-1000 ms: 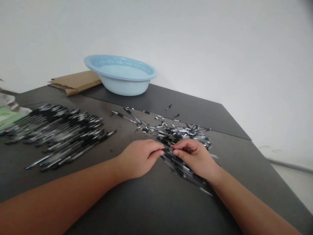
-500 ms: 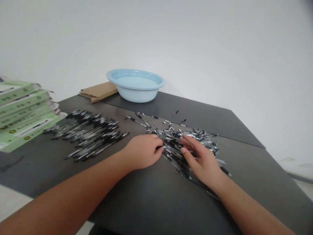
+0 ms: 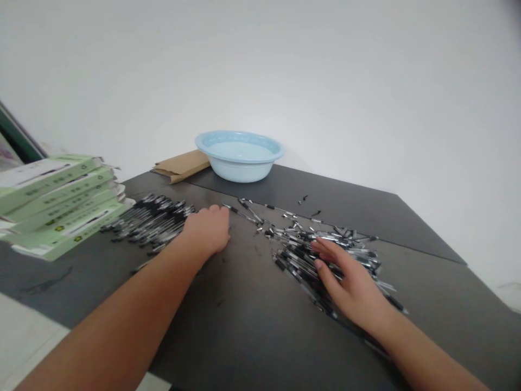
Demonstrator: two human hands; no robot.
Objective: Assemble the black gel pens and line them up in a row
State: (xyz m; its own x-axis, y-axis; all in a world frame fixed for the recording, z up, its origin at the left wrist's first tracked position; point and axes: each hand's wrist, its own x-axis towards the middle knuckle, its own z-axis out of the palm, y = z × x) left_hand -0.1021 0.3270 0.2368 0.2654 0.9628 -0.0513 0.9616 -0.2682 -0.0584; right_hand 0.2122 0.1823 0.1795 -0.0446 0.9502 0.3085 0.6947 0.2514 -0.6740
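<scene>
My left hand (image 3: 208, 231) is over the right end of a row of black-gripped pens (image 3: 157, 220), back of the hand toward me. Its fingers curl downward and out of sight, so whatever they hold is hidden. On the right lies a loose, tangled pile of pens and pen parts (image 3: 301, 260), clear and black with silvery tips. My right hand (image 3: 352, 282) rests against this pile, thumb and fingers apart and holding nothing that I can see.
Green pen boxes (image 3: 67, 217) are stacked at the left. A light blue basin (image 3: 242, 171) stands at the back beside a flat brown cardboard piece (image 3: 183, 164). Small black bits (image 3: 305, 197) lie on the dark table (image 3: 244, 331) near its seam. A white wall rises behind.
My left hand has moved left from the loose pile to the row of pens. The right hand stays at the loose pile. The whole view has shifted slightly.
</scene>
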